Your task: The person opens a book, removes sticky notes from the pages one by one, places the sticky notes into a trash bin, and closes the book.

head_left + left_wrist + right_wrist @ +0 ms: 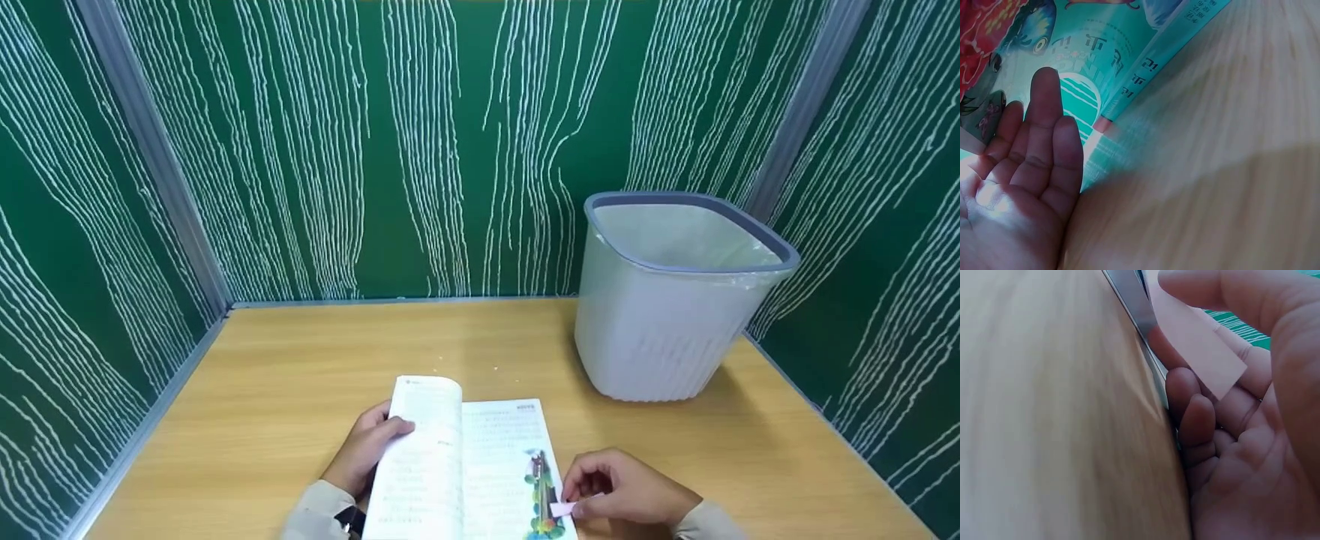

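A book point(495, 465) lies open on the table, its left-hand pages curving upward and a colourful picture along the right page's edge. My left hand point(366, 450) grips its left side, thumb on the page and fingers behind. In the left wrist view those fingers lie against the teal printed cover point(1086, 45). At the right page's lower edge, my right hand point(634, 487) pinches a pale pink paper strip point(561, 509) between thumb and fingers. The right wrist view shows the strip point(1202, 351) running across the fingers, one end reaching the book's edge.
A light grey bin point(652, 322) with a dark rim and a plastic liner stands on the wooden table point(315, 352), back right. Green panels point(420, 150) with white wavy lines enclose the back and sides. Tiny white specks lie beyond the book.
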Motion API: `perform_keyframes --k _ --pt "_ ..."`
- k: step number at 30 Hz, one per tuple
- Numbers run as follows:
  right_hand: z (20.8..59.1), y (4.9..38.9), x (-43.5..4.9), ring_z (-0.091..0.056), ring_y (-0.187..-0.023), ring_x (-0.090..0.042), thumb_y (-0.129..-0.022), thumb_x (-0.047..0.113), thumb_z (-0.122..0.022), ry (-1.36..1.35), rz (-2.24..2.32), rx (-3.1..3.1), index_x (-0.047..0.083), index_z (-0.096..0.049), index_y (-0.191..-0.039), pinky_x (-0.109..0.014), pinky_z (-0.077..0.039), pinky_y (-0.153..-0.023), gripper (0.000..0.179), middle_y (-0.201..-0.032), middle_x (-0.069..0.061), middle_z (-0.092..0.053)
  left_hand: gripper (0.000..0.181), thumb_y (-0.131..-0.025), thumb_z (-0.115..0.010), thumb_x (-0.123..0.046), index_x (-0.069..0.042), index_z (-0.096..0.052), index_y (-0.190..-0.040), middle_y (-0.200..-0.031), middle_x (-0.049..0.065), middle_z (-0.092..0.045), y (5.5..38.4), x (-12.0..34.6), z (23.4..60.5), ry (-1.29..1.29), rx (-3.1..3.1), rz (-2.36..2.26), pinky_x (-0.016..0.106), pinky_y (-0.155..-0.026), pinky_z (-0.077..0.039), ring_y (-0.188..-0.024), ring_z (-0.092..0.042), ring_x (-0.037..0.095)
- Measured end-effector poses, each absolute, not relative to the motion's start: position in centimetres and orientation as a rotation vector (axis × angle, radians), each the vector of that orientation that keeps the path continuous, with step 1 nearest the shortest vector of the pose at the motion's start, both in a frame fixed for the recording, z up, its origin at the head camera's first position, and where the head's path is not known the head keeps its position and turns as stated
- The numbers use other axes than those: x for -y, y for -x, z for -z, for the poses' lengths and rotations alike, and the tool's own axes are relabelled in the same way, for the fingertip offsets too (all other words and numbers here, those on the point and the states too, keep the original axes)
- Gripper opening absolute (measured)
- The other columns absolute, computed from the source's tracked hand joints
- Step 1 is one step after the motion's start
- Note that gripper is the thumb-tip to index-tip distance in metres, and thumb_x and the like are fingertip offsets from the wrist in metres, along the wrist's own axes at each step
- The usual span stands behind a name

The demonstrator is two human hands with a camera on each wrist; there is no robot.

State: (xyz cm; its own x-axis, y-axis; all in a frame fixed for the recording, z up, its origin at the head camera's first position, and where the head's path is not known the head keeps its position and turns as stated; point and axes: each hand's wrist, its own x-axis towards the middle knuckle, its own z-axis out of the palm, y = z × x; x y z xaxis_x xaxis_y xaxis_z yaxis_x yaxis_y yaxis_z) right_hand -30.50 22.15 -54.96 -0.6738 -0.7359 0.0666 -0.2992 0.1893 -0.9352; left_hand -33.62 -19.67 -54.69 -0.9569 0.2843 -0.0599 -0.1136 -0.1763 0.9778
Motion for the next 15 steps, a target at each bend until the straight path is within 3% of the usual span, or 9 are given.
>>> perform_keyframes --k 5,15 --pt "54.4 30.6 -22.5 -0.058 -0.081 -0.003 -0.093 0.009 -0.075 0.949 1.464 -2.083 0.003 -0.073 -0.104 -0.016 -0.050 -0.073 0.012 -0.097 -0.013 -0.073 0.056 -0.095 -0.060 -0.011 0.004 -0.046 -0.147 -0.116 0.014 -0.072 33.8 19.5 54.5 -0.203 -1.834 -2.223 0.034 -0.085 -0.062 -0.098 -0.075 0.025" --pt "55.0 31.0 -23.5 -0.066 -0.090 -0.005 -0.095 0.010 -0.073 1.044 1.436 -2.160 0.007 -0.077 -0.100 -0.021 -0.053 -0.081 0.007 -0.098 -0.015 -0.076 0.059 -0.095 -0.061 -0.012 0.003 -0.044 -0.149 -0.115 0.013 -0.073 33.7 19.5 54.9 -0.178 -1.850 -2.210 0.034 -0.085 -0.062 -0.097 -0.075 0.024"
